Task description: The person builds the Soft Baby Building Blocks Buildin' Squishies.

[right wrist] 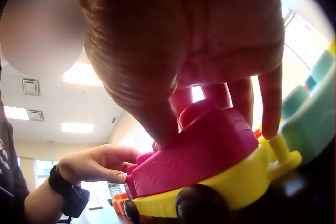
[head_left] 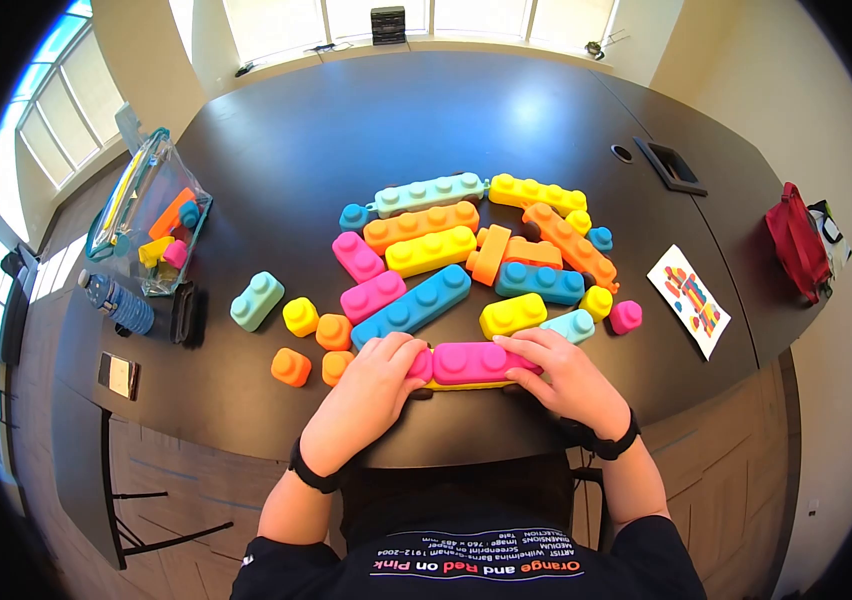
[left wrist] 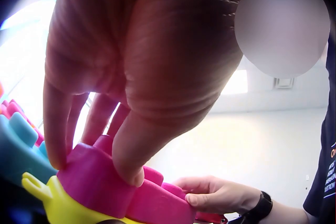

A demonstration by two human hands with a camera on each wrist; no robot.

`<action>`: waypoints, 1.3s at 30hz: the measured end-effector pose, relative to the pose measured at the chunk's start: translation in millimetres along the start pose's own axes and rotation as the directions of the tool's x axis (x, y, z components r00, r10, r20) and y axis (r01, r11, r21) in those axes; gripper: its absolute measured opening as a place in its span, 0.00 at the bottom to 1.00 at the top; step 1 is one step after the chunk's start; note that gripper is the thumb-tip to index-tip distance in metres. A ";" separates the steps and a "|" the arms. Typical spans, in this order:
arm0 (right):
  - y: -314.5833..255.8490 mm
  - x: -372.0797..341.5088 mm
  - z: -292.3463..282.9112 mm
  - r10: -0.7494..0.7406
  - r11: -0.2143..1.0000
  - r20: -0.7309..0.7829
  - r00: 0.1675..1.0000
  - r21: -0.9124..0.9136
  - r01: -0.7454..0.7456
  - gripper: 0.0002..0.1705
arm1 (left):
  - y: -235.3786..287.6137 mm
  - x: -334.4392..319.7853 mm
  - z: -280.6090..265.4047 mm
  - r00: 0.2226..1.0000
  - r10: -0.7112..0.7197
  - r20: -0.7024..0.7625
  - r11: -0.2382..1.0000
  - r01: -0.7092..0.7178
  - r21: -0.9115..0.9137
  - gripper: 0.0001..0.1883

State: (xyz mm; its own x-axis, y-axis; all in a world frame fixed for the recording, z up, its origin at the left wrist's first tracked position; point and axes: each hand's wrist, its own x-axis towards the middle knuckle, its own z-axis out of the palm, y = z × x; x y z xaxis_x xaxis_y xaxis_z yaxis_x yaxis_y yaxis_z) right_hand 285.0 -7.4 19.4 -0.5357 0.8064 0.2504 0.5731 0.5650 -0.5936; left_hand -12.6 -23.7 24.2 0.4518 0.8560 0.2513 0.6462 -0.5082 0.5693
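Near the table's front edge, a long pink block (head_left: 468, 362) and a small pink block (head_left: 422, 368) sit end to end on a yellow wheeled base (right wrist: 247, 176). My left hand (head_left: 378, 385) pinches the small block from above, thumb on the near side and fingers on the far side. At the other end, my right hand (head_left: 578, 385) grips the long block between thumb and fingers. A dark wheel (right wrist: 202, 203) and a yellow hitch (right wrist: 283, 155) show on the base in the right wrist view. Just beyond lies a long blue block (head_left: 412, 308).
Several loose blocks spread behind and left, among them a yellow block (head_left: 432, 251) and an orange cube (head_left: 291, 367). A clear bag (head_left: 126, 225), water bottle (head_left: 116, 302) and phone (head_left: 119, 375) are at left. A picture card (head_left: 690, 300) and red bag (head_left: 796, 240) are at right.
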 end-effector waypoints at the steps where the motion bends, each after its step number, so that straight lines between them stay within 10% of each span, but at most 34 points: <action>1: -0.6 0.0 -0.3 0.003 1.000 -0.001 1.000 0.000 -0.003 0.25 | 0.2 0.2 0.2 1.000 -0.006 -0.003 1.000 0.006 0.002 0.21; 26: -6.4 -15.6 -8.7 0.094 0.994 -0.099 0.991 -0.052 -0.099 0.21 | -6.9 3.1 -6.1 0.999 0.019 0.046 0.998 -0.016 -0.067 0.21; 32: -8.5 -12.6 -11.2 0.095 0.993 -0.057 0.994 -0.070 -0.099 0.22 | -73.0 -3.4 -58.7 0.972 -0.058 -0.228 0.977 0.102 0.189 0.24; 39: -9.9 -8.0 -8.1 0.089 0.992 -0.024 0.996 -0.086 -0.091 0.21 | -132.2 -2.7 -74.0 0.968 -0.251 -0.033 0.900 0.245 0.361 0.26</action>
State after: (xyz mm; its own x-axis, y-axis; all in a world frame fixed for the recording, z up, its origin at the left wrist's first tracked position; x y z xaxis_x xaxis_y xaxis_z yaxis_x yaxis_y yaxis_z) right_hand 288.7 -18.1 29.5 -0.4676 0.8575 0.2146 0.6708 0.5024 -0.5456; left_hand -144.7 48.3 6.1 0.2551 0.9586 0.1262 0.9143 -0.2816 0.2910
